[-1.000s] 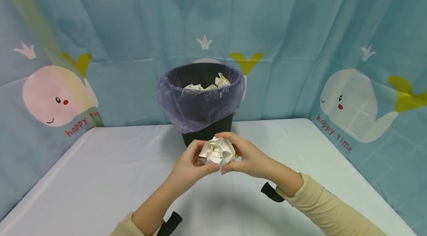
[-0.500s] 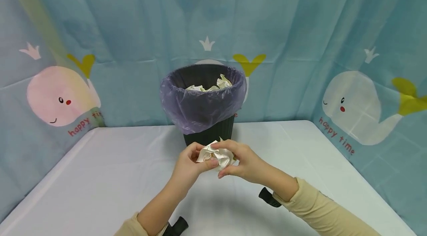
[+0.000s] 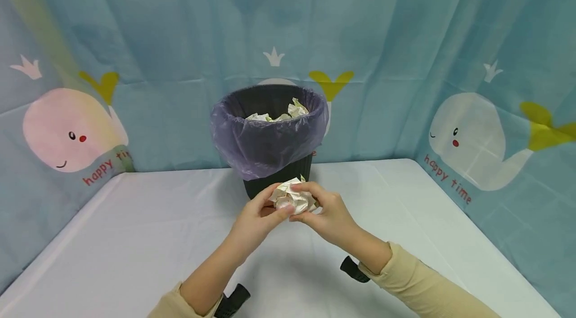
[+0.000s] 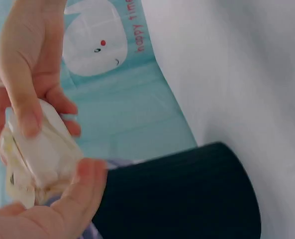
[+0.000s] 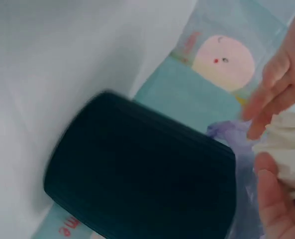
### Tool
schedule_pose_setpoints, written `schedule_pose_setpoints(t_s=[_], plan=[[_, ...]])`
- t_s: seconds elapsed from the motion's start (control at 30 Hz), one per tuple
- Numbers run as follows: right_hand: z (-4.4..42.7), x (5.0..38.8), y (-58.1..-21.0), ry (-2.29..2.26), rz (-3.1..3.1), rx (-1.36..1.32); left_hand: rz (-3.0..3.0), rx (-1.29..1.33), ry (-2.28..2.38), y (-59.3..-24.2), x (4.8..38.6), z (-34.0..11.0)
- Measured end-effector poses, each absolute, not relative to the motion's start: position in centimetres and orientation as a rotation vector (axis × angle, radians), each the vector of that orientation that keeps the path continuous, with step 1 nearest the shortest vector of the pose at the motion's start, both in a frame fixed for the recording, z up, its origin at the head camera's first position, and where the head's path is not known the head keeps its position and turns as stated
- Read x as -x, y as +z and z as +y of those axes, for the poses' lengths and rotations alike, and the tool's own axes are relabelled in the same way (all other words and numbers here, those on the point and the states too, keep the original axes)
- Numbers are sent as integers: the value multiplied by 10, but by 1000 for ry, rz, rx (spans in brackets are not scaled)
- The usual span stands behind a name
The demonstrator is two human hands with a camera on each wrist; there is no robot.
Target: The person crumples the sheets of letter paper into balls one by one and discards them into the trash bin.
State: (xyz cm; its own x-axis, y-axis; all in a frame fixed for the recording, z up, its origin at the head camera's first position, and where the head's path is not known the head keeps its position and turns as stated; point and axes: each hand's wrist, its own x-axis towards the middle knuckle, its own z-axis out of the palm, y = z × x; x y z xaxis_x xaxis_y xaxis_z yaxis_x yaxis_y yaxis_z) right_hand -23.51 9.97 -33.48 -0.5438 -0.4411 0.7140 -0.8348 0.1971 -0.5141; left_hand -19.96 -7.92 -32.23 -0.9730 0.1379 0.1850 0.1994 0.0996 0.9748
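Between both hands, above the table in front of the bin, is a crumpled ball of white paper (image 3: pixel 292 199). My left hand (image 3: pixel 253 223) grips its left side, thumb on the near face. From the right, my right hand (image 3: pixel 330 215) holds it with thumb and bent fingers. In the left wrist view the paper ball (image 4: pixel 45 149) shows smooth folds with some printed colour at its edge. Part of the paper (image 5: pixel 286 152) appears at the right edge of the right wrist view. Behind the hands stands a black trash bin (image 3: pixel 279 178) lined with a purple bag (image 3: pixel 270 145).
Crumpled paper pieces (image 3: pixel 297 108) lie inside the bin, near its rim. The bin stands toward the back of a white-covered table (image 3: pixel 157 238). A blue curtain (image 3: pixel 180 33) with whale prints surrounds the table. Black wrist mounts (image 3: pixel 234 300) jut out by both sleeves.
The paper ball has been turned and squeezed between the hands, looking more compact. Both hands have shifted slightly; the bin stays in place.
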Motion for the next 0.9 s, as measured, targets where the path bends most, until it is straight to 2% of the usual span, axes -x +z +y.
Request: schedule_pose_setpoints(t_s=[0.13, 0.3, 0.53, 0.9], plan=[[97, 235, -331, 1145, -2110, -1185, -2196, 403, -2155, -321, 200, -79], [102, 237, -326, 1158, -2156, -1303, -2154, 340, -2081, -320, 200, -84], [104, 240, -320, 1092, -2150, -1297, -2228, 379, -2062, -324, 197, -82], [90, 244, -325, 1057, -1858, -1391, -2057, 153, -2063, -319, 201, -80]])
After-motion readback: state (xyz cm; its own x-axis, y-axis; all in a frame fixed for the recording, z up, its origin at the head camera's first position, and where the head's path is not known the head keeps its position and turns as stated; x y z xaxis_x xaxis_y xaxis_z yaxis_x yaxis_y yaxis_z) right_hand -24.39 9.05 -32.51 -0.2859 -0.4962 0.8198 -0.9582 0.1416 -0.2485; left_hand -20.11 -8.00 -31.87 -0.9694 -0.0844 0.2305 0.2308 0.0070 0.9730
